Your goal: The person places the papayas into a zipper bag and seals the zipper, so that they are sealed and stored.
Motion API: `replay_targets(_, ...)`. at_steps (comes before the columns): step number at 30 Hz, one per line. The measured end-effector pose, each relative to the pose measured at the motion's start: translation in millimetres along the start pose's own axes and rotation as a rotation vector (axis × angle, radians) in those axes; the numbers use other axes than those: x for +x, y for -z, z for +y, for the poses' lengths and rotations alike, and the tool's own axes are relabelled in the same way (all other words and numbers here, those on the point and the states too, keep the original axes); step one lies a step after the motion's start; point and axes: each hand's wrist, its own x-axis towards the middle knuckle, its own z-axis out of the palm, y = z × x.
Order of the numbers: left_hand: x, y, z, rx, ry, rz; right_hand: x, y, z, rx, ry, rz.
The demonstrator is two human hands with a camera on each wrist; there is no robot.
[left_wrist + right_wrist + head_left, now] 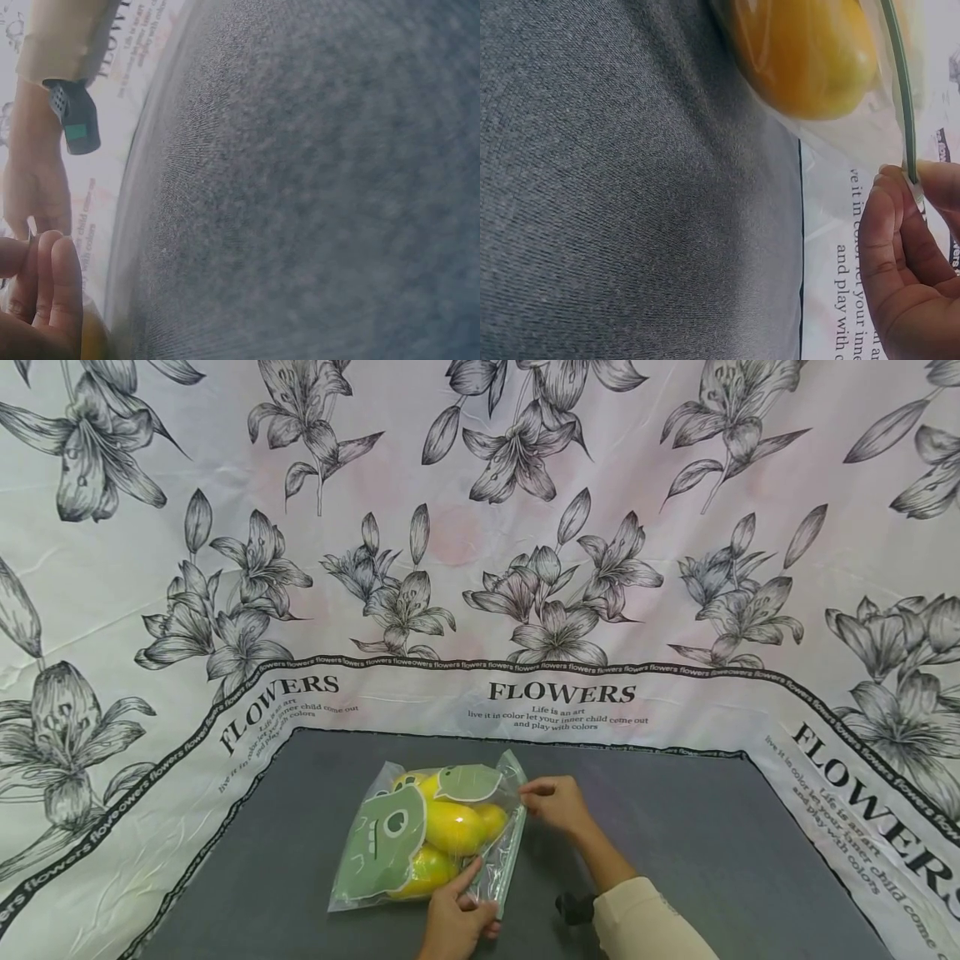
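A clear zip bag [367, 860] with a green cartoon print lies on the grey surface, its zip edge to the right. Several smooth yellow fruits [455, 828] fill it, some partly behind the print. At the far end of the green zip strip [901, 82], my right hand [558, 802] pinches a small whitish piece between thumb and fingers. My left hand [457, 920] pinches the bag's near right corner, with the index finger extended along the plastic. In the left wrist view, the left fingers [66, 281] meet the thumb around a thin edge.
Grey fabric [675, 827] covers the work surface. A white flower-printed cloth [555, 702] rises behind it and along both sides. A dark wrist device [573, 908] sits at the right sleeve [648, 918].
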Motion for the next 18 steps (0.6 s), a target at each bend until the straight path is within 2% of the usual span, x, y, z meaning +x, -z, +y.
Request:
replay_targets(8,1.3,0.9,1.3,0.006,0.010,0.002,7,0,-1,0.032,-0.045,0.045)
replay_targets(18,5.5,1.1,-1.6,-0.006,0.010,0.007,17,1,2,0.006,-0.040,0.096)
